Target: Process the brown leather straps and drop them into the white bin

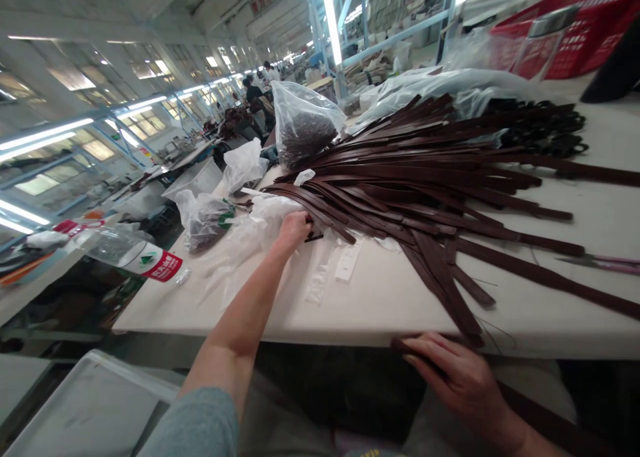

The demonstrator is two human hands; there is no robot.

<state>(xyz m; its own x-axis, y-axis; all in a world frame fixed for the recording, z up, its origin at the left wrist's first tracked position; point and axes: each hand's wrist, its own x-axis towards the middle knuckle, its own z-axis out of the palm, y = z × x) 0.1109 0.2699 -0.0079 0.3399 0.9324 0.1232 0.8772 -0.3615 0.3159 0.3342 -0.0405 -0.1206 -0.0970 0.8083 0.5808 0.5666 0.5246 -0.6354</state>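
My left hand (pixel 296 229) is stretched forward over the table, its fingers closed beside crumpled white plastic (pixel 267 211). A small black piece (pixel 315 237) shows at the fingertips; what exactly they grip is hidden. Near the table's front edge, my right hand (pixel 453 370) pinches a dark brown strap (pixel 537 410). Its tip sticks out past the thumb and its length trails back under the wrist. A wide heap of similar brown straps (pixel 400 190) fans across the table between and beyond both hands.
The pale table (pixel 360 317) also bears a clear bag of dark small parts (pixel 307 133), a smaller bag (pixel 200 223), black buckle-like pieces (pixel 543 133) and scissors (pixel 605 263). A water bottle (pixel 150 260) lies tilted at the left. A red basket (pixel 590 37) stands at the back right.
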